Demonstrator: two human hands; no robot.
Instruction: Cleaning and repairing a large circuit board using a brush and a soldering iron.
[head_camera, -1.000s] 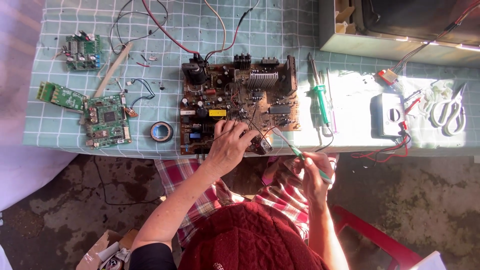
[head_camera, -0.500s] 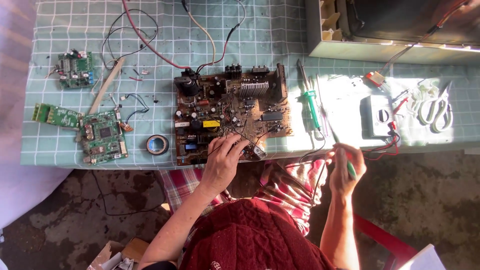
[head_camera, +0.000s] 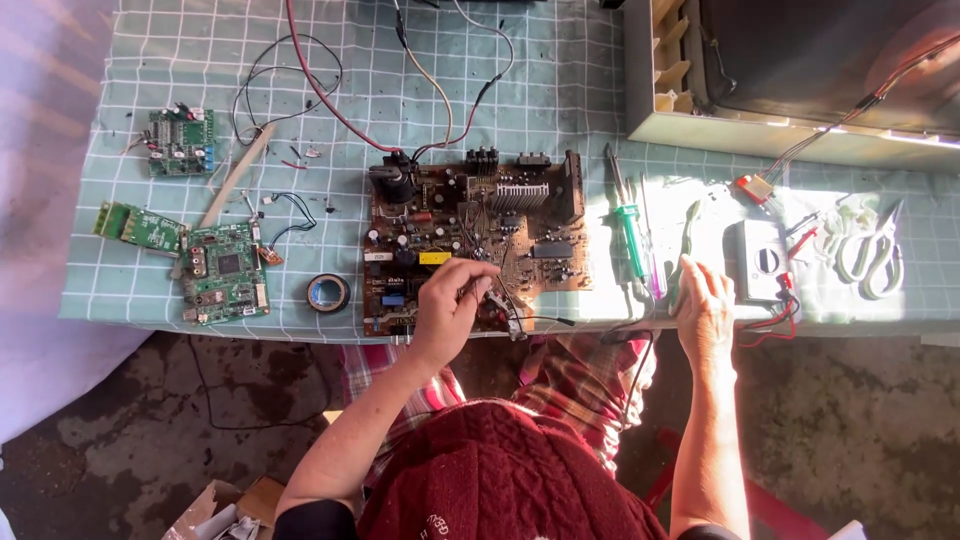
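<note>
Brown circuit board (head_camera: 480, 240) at tabletop's near edge | your left hand (head_camera: 452, 300) pinches a wire on it | your right hand (head_camera: 705, 300) grips green-handled tool (head_camera: 688, 248), long axis pointing away from you, right of board.

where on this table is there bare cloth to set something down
Bare cloth lies between the brown circuit board and the green boards, above the tape roll. Right of the screwdriver, around the multimeter and scissors, it is crowded.

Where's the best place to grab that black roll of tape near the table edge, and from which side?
Probably from straight above: the black roll of electrical tape lies flat on the checked tablecloth with bare cloth all round it. Pinch across its outer rim, or hook a finger into the open centre, which faces up.
</note>
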